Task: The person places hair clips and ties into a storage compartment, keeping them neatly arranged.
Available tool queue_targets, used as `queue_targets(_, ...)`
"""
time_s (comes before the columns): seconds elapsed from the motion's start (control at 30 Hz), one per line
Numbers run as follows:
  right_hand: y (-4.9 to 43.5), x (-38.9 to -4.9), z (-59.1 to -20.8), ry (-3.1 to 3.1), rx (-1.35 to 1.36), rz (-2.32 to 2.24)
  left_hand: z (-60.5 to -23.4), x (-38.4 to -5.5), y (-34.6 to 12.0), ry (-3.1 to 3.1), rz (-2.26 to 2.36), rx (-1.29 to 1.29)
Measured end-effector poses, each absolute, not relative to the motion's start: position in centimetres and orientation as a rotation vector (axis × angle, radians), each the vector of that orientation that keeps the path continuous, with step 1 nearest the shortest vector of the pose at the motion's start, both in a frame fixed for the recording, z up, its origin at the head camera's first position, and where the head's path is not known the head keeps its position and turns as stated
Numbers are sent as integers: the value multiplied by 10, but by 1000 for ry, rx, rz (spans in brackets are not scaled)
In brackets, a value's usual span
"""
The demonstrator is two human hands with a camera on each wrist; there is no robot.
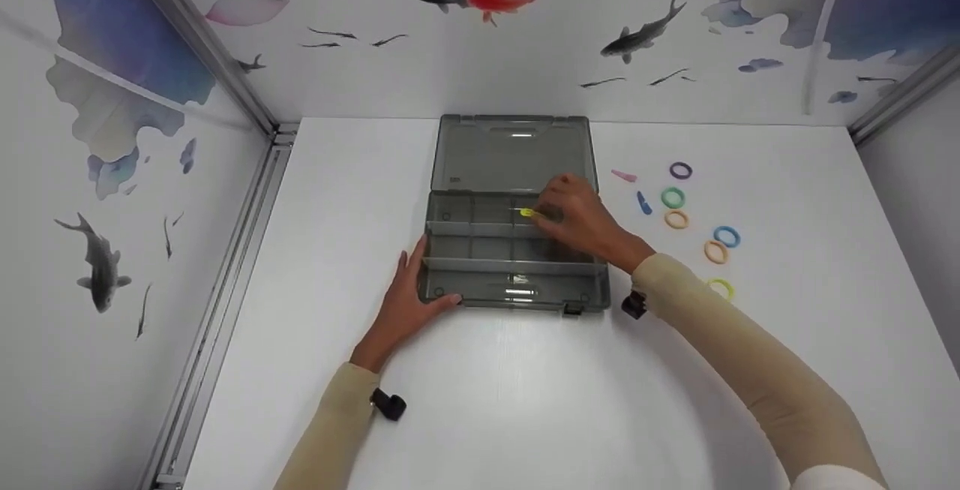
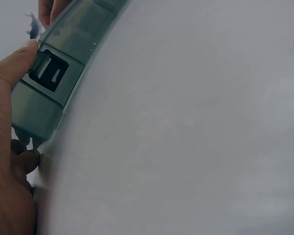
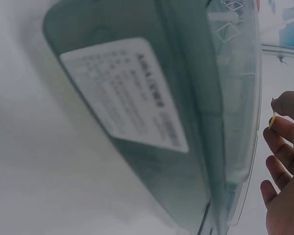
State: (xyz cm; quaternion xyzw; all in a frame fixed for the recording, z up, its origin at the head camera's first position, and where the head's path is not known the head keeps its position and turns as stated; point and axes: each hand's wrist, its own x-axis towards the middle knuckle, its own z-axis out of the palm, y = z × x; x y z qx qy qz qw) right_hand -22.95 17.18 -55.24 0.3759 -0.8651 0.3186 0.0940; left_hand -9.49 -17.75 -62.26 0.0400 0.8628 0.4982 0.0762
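Note:
A grey see-through compartment box [image 1: 517,302] stands with its lid [image 1: 514,152] folded back. Over its back row of compartments, my right hand [image 1: 577,216] pinches a small yellow hair clip [image 1: 527,213] between thumb and fingertips. The right wrist view also shows the yellow hair clip [image 3: 272,121] at the fingertips, beyond the box side with its white label [image 3: 125,95]. My left hand [image 1: 405,302] holds the box's front left corner, thumb on the front and fingers along the left side. In the left wrist view the thumb lies beside a dark latch [image 2: 49,71].
Right of the box lie a pink hair clip [image 1: 624,175] and a blue hair clip [image 1: 644,202]. Several small coloured hair ties are scattered there, among them a purple one [image 1: 681,170] and a green one [image 1: 673,198]. Printed panels [image 1: 525,62] wall the white table [image 1: 487,400].

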Motion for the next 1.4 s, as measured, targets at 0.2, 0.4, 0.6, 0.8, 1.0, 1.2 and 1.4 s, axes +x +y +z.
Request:
queue_targets(0.2,154,-234,-553,-2588,1158,948,-623,-95,-177,2589,1485,115)
queue_targets(0.4,138,-236,-551,-2587,1210,922,-621,-96,-176,2606,1468,100)
queue_targets(0.6,130,-233,-549,-2576,1254,934,-621,-94,-176,2596,1483,97)
queue_targets(0.8,124,-237,-544,-2566,1279,929,-621,-94,-175,2601,1478,102)
queue_targets(1.0,111,-243,-542,-2558,1310,909,-622,-95,-176,2612,1467,115)
queue_targets(1.2,94,-246,-540,-2596,1332,874,-619,-94,-176,2593,1484,125)
queue_targets(1.4,77,-247,-542,-2622,1346,823,-619,-95,-177,2606,1473,117)
